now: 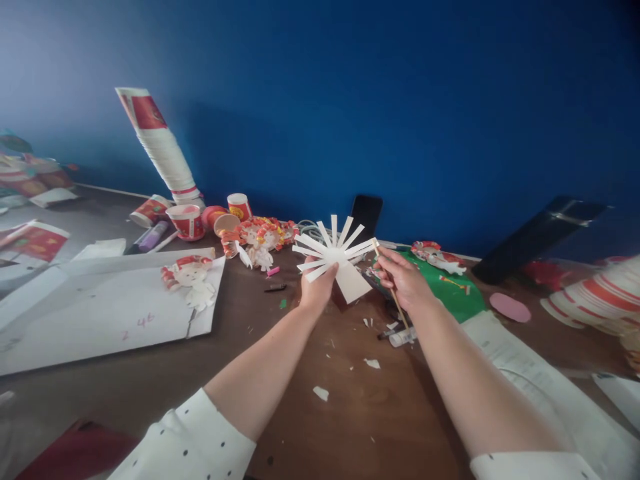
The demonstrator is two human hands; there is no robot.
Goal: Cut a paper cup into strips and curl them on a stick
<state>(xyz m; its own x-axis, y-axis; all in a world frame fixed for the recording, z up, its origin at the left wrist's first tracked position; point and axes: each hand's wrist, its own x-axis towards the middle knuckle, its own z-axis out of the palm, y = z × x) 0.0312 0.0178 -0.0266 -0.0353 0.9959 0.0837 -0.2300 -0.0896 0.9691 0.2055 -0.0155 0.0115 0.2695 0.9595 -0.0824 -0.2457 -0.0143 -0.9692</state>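
Note:
My left hand (319, 283) is closed on a white paper cutout (349, 277), its thumb on the front near the centre. Narrow strips fan out from the cutout's middle, and one broad tab hangs down at the lower right. My right hand (404, 277) grips a thin wooden stick (399, 308), which slants down toward the table. The stick's upper tip meets the end of a strip on the cutout's right side; whether the strip is wrapped around it I cannot tell. Both hands are above the brown table (360, 413).
Paper scraps (321, 393) lie below my hands, near a small white tube (403, 337). Paper figures (263, 243) and red-and-white cups (186, 221) stand behind on the left, beside a tall cup stack (167, 160). A phone (367, 217) leans on the blue wall; a black bottle (540, 237) is right.

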